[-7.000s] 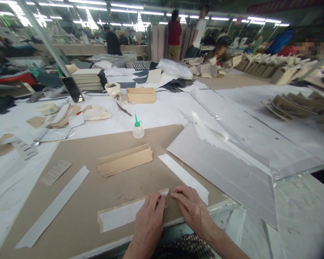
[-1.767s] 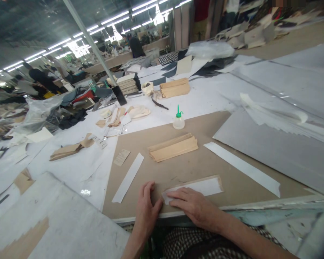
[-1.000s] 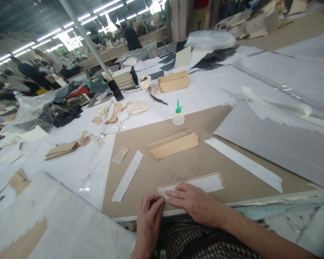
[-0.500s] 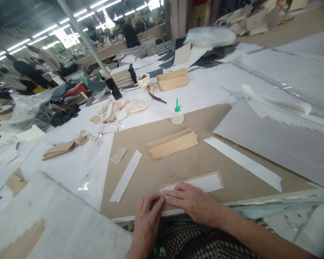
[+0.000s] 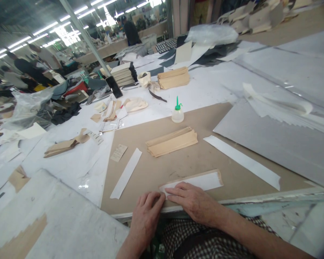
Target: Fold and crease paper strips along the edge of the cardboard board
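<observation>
My right hand lies with its fingers stretched flat on a white paper strip. That strip rests on a slightly wider tan strip, whose border shows along the far side and right end. At the strips' left end, my left hand has thumb and forefinger closed on the near corner, close to my right fingertips. Both strips lie near the front edge of a brown board. Beyond them sits a stack of tan strips. The fingers partly cover the left end.
Loose white strips lie on the left and right of the board. A small bottle with a green spout stands behind the stack. A grey sheet borders the board on the right. A phone leans by a pole.
My left hand has shifted slightly along the strips' near left corner. My right hand stays almost in place on the white strip. The whole view has shifted slightly.
</observation>
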Demonstrator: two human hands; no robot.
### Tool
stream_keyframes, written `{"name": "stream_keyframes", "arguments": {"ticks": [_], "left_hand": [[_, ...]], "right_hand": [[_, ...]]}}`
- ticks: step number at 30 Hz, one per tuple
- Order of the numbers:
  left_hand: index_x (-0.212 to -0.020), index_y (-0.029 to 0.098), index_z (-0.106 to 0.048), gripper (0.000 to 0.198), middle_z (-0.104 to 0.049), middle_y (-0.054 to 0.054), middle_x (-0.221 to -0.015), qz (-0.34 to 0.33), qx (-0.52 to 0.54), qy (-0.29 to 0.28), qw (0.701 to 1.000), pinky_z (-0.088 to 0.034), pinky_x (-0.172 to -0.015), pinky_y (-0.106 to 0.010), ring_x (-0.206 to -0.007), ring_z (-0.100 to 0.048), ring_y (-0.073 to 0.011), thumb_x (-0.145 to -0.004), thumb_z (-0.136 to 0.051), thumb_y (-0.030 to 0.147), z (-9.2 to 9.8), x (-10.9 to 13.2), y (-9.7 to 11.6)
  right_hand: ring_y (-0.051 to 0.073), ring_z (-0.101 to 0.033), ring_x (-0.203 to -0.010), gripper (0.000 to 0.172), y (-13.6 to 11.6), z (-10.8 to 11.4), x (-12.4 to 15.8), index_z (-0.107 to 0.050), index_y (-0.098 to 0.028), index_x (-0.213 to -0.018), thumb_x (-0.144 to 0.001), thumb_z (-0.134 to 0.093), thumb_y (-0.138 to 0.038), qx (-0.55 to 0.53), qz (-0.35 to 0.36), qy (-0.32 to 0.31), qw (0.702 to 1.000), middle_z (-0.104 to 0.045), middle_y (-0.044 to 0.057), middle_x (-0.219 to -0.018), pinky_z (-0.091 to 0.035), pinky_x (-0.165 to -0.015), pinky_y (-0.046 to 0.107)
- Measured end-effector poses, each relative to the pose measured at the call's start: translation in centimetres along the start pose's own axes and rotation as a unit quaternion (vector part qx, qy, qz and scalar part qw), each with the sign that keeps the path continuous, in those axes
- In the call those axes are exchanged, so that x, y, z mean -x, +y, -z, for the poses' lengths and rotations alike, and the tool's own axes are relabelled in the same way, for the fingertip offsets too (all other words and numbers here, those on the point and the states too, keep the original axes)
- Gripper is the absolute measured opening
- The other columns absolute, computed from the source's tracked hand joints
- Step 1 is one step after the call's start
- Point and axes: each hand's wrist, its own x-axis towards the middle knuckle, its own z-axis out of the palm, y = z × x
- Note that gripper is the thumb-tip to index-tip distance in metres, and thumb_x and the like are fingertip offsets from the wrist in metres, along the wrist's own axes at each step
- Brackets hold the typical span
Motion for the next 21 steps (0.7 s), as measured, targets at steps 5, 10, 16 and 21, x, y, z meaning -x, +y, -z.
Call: {"name": "stream_keyframes", "arguments": {"ticks": [5,10,16,21], "left_hand": [[-0.121,0.022,-0.063,0.034,-0.062,-0.009,-0.107,0.01,0.071,0.035,0.997,-0.055,-0.079,-0.035,-0.095,-0.057,-0.0218,-0.092,-0.051,0.008,-0.2,0.2,0.2],[-0.122,0.024,-0.064,0.037,-0.062,-0.009,-0.106,0.009,0.075,0.036,0.997,-0.056,-0.079,-0.035,-0.095,-0.058,-0.0219,-0.093,-0.049,0.009,-0.4,0.2,0.4],[-0.115,0.022,-0.065,0.032,-0.061,-0.009,-0.107,0.054,0.134,0.088,0.986,-0.057,-0.083,-0.028,-0.096,-0.063,-0.0168,-0.093,-0.047,0.008,-0.3,-0.1,-0.2],[-0.121,0.022,-0.063,0.037,-0.064,-0.008,-0.106,0.042,0.063,0.091,0.993,-0.058,-0.08,-0.029,-0.093,-0.064,-0.018,-0.093,-0.045,0.007,-0.4,-0.7,-0.2]], "right_hand": [[0.022,-0.048,-0.116,0.047,-0.2,0.1,-0.1,-0.059,-0.015,-0.134,-0.089,-0.049,-0.004,-0.006,-0.003,0.006,1.0,-0.055,0.005,-0.145,-0.043,-0.106,0.037],[0.024,-0.047,-0.119,0.049,-0.6,-0.1,-0.3,-0.054,-0.018,-0.139,-0.092,-0.048,-0.007,0.01,-0.022,0.005,1.0,-0.055,0.007,-0.143,-0.042,-0.107,0.041],[0.025,-0.048,-0.119,0.049,-1.1,-0.4,-0.4,-0.055,-0.019,-0.138,-0.09,-0.05,-0.006,0.036,-0.036,0.011,0.999,-0.056,0.008,-0.141,-0.044,-0.105,0.043],[0.024,-0.049,-0.118,0.05,-1.1,-0.5,-0.3,-0.054,-0.018,-0.139,-0.09,-0.051,-0.006,0.04,-0.035,0.019,0.998,-0.057,0.009,-0.14,-0.044,-0.105,0.042]]}}
